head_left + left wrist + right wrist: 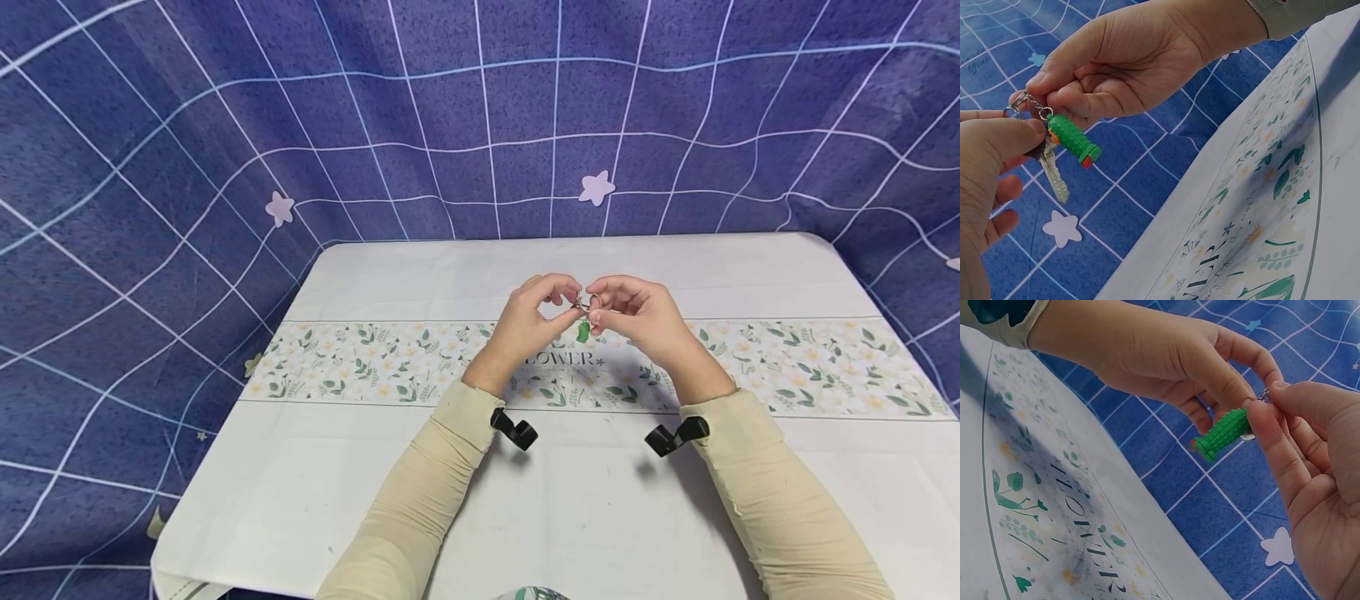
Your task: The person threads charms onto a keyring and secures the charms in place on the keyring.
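Both hands meet in the air above the table. My left hand (527,323) pinches a key (1054,175) by its head, with the blade pointing down in the left wrist view. Thumb and fingers of my right hand (643,315) pinch the metal key ring (1020,99) beside it. From a short chain (1035,103) hangs a green, bumpy, crocodile-like charm (1071,137) with a red bit at its end. In the right wrist view the charm (1225,431) hangs between the hands, and fingers hide most of the ring and key.
A white table (300,492) lies below, crossed by a flowered band (390,362) with lettering. A blue gridded curtain (450,108) with star shapes hangs behind and at the sides. Part of a round shiny object (532,593) shows at the front edge.
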### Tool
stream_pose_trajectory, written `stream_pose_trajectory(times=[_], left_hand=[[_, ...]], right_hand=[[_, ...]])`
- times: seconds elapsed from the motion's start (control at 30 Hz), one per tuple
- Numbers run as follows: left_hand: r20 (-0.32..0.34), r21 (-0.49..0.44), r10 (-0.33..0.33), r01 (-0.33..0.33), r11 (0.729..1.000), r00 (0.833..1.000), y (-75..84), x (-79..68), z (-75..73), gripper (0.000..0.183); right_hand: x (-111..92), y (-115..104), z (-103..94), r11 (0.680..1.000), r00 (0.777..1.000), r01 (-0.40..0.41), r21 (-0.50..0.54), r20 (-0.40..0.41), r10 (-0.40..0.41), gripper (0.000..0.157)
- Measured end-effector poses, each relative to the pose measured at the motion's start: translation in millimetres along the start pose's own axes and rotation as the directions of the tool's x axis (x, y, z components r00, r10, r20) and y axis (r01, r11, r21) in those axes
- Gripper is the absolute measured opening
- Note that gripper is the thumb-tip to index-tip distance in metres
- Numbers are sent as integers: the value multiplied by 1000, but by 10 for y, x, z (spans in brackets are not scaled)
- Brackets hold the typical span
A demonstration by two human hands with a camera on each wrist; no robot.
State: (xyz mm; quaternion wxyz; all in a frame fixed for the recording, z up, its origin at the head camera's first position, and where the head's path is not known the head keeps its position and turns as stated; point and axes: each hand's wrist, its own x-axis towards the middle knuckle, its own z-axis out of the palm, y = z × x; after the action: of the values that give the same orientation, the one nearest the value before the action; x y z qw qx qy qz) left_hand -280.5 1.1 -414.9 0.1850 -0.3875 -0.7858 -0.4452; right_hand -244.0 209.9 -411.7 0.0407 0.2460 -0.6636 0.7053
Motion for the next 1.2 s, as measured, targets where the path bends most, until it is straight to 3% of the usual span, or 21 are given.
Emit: stream_pose_trajectory(times=[0.4, 0.9, 1.2], left_hand=[[20, -7, -48, 48, 999, 999, 9, -3, -3, 28], [6, -16, 20, -20, 1000, 1000, -10, 4, 0, 31], [-5, -45, 23, -23, 999, 1000, -19, 1, 6, 28]], right_hand=[[6, 0, 9, 1000, 1000, -1, 15, -7, 1, 28], [6, -4, 5, 1000, 1000, -7, 26, -28, 8, 28], [9, 14, 0, 999, 1000, -8, 34, -28, 9, 28]])
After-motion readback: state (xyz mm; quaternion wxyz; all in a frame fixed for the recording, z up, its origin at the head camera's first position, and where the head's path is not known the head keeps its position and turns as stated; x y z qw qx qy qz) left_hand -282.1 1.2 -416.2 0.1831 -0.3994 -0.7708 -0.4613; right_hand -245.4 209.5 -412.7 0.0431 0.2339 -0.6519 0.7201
